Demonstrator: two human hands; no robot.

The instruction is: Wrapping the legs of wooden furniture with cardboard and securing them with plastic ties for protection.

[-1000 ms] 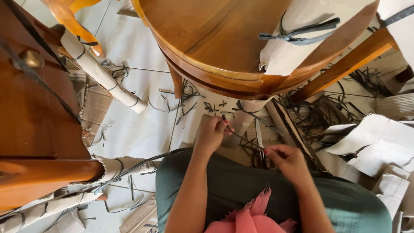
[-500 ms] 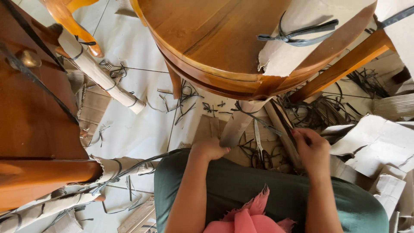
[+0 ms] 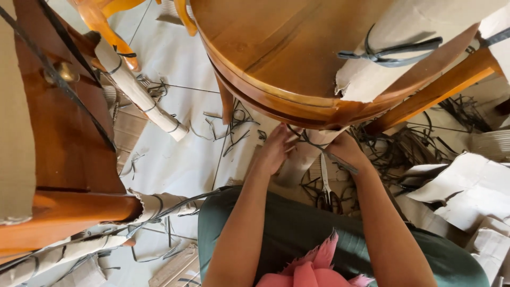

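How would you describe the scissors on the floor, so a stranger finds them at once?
Start at the round wooden table. Just below its edge, between the left hand and right hand, the scissors lie on cardboard scraps. Their pale metal blades stand out among dark straps.

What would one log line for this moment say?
left hand: on cardboard-wrapped table leg | right hand: on same leg, at black strap | scissors: on floor, untouched

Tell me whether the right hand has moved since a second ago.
Yes. The right hand has gone from beside the scissors up to the cardboard-wrapped table leg under the round wooden table.
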